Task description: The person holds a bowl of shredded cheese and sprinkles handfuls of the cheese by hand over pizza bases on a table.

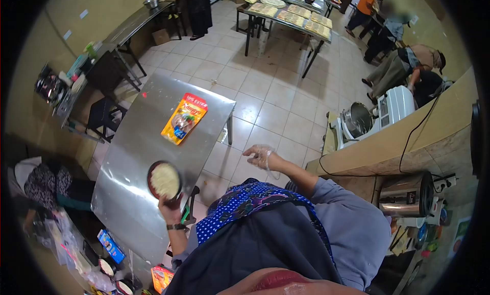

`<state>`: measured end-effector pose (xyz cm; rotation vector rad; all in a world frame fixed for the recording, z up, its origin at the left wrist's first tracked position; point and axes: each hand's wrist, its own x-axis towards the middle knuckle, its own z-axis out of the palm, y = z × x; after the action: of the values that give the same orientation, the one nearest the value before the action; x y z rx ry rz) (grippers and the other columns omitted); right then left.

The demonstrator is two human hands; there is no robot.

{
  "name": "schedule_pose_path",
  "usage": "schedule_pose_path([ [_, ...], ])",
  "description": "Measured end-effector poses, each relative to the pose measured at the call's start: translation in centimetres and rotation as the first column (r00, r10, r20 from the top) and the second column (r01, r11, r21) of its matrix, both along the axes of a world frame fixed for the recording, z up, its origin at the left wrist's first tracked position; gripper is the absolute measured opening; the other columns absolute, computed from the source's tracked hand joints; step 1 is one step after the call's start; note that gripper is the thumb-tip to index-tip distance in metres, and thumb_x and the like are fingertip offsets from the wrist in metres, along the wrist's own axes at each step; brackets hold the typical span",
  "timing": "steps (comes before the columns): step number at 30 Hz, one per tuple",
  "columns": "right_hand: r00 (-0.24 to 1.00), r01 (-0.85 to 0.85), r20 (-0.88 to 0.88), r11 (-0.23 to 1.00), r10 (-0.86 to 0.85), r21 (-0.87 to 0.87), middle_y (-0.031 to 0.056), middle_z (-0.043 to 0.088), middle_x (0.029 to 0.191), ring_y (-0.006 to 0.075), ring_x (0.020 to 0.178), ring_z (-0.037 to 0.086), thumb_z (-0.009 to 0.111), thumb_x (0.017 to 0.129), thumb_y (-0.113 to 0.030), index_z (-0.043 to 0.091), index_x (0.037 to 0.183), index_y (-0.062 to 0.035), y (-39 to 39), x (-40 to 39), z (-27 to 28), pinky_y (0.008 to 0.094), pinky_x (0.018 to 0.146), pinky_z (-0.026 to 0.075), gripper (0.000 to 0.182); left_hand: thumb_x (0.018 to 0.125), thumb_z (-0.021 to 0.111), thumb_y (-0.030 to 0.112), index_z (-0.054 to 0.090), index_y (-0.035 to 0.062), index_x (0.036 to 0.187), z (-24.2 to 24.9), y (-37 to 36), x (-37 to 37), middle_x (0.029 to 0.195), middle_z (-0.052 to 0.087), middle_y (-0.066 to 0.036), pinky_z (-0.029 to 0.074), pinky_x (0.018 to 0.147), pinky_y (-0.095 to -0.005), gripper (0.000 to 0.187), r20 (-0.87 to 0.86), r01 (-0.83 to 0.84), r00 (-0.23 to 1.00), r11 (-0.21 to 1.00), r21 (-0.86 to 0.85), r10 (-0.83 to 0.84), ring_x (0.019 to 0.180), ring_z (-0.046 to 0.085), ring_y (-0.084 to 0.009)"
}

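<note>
My left hand (169,209) grips the near rim of a dark round bowl (152,189) on the steel table (122,142). Pale, whitish food (165,180) fills the bowl. A yellow and red pouch (185,119) lies flat on the same table, beyond the bowl. My right hand (261,157), in a clear plastic glove, is raised over the tiled floor to the right of the table. Its fingers are apart and nothing shows in them.
Another person (48,185) bends at the left beside bags and bowls. A far table (291,19) carries trays of food. Several people stand or bend at the back. A mixer bowl (357,119) and a steel urn (407,194) are at the right.
</note>
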<state>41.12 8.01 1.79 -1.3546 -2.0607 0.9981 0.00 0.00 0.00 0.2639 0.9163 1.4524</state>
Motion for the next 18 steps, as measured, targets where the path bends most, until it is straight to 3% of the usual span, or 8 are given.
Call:
schedule_pose_path([
  [2, 0.984, 0.139, -0.097, 0.987, -0.147, -0.085, 0.0071, 0.067, 0.096, 0.0202, 0.089, 0.063, 0.071, 0.084, -0.018, 0.068, 0.105, -0.0090, -0.1, -2.4, 2.4, 0.0335, 0.078, 0.053, 0.022, 0.082, 0.059, 0.019, 0.043, 0.0049, 0.135, 2.1, 3.0, 0.4, 0.131, 0.054, -0.016, 0.051, 0.092, -0.0494, 0.057, 0.024, 0.106, 0.994, 0.991, -0.082, -0.104, 0.117, 0.055, -0.0326],
  [3, 0.988, 0.153, 0.002, 0.983, -0.154, -0.105, 0.0071, 0.067, 0.096, 0.0202, 0.089, 0.063, 0.071, 0.084, -0.018, 0.068, 0.105, -0.0090, 2.5, 9.5, 4.5, 0.0335, 0.078, 0.053, 0.022, 0.084, 0.058, 0.018, 0.044, 0.0026, 0.134, -0.9, 6.9, 14.0, 0.129, 0.055, -0.016, 0.051, 0.091, -0.0495, 0.054, 0.137, 0.195, 0.974, 0.976, -0.099, -0.180, 0.116, 0.056, -0.0325],
  [5, 0.962, 0.190, -0.194, 0.982, -0.191, -0.025, 0.0082, 0.068, 0.087, 0.0212, 0.079, 0.066, 0.070, 0.082, -0.017, 0.071, 0.098, -0.0108, 5.0, 10.2, 5.5, 0.0323, 0.071, 0.054, 0.017, 0.085, 0.060, 0.020, 0.045, 0.0051, 0.134, 0.5, 11.3, 18.3, 0.129, 0.055, -0.015, 0.052, 0.090, -0.0476, 0.053, 0.034, 0.335, 0.942, 0.940, -0.068, -0.334, 0.116, 0.056, -0.0307],
  [9, 0.985, 0.115, -0.154, 0.963, -0.079, 0.242, 0.0091, 0.066, 0.089, 0.0197, 0.080, 0.064, 0.068, 0.084, -0.007, 0.069, 0.100, -0.0068, 10.8, 15.2, 9.0, 0.0297, 0.073, 0.053, 0.015, 0.086, 0.061, 0.027, 0.042, 0.0063, 0.137, 2.0, 19.8, 29.3, 0.132, 0.053, -0.013, 0.047, 0.096, -0.0471, 0.058, -0.079, 0.594, 0.798, 0.802, -0.070, -0.598, 0.120, 0.054, -0.0283],
  [11, 0.969, 0.204, -0.186, 0.955, -0.165, 0.215, 0.0099, 0.066, 0.089, 0.0213, 0.079, 0.064, 0.067, 0.085, -0.008, 0.069, 0.098, -0.0067, 14.2, 18.1, 9.0, 0.0324, 0.071, 0.053, 0.013, 0.085, 0.063, 0.027, 0.040, 0.0118, 0.137, 3.1, 23.7, 34.8, 0.134, 0.049, -0.009, 0.045, 0.096, -0.0496, 0.059, -0.139, 0.652, 0.741, 0.753, -0.086, -0.657, 0.123, 0.050, -0.0258],
  [12, 0.967, 0.241, -0.151, 0.933, -0.207, 0.266, 0.0101, 0.066, 0.089, 0.0230, 0.079, 0.065, 0.066, 0.085, -0.008, 0.069, 0.096, -0.0062, 16.0, 19.6, 8.9, 0.0336, 0.071, 0.053, 0.012, 0.085, 0.063, 0.017, 0.035, 0.0118, 0.134, 2.7, 26.2, 37.1, 0.131, 0.048, -0.011, 0.051, 0.087, -0.0470, 0.056, -0.119, 0.679, 0.719, 0.729, -0.094, -0.685, 0.117, 0.053, -0.0281],
  [14, 0.958, 0.287, -0.116, 0.908, -0.264, 0.304, 0.0103, 0.066, 0.089, 0.0246, 0.079, 0.065, 0.065, 0.085, -0.007, 0.069, 0.095, -0.0058, 20.2, 23.0, 9.1, 0.0347, 0.070, 0.053, 0.011, 0.087, 0.064, 0.021, 0.032, 0.0075, 0.132, 2.1, 30.7, 41.8, 0.126, 0.049, -0.014, 0.053, 0.084, -0.0459, 0.058, -0.119, 0.753, 0.652, 0.658, -0.017, -0.749, 0.114, 0.055, -0.0282],
  [18, 0.913, 0.309, 0.190, 0.915, -0.361, 0.258, 0.0157, 0.064, 0.096, 0.0318, 0.090, 0.063, 0.066, 0.081, -0.014, 0.067, 0.099, -0.0053, 27.6, 29.7, 8.2, 0.0406, 0.081, 0.050, 0.020, 0.086, 0.067, 0.021, 0.028, 0.0038, 0.133, 3.0, 39.5, 50.0, 0.123, 0.049, -0.019, 0.056, 0.084, -0.0469, 0.063, -0.125, 0.812, 0.576, 0.583, -0.022, -0.808, 0.111, 0.057, -0.0306],
])
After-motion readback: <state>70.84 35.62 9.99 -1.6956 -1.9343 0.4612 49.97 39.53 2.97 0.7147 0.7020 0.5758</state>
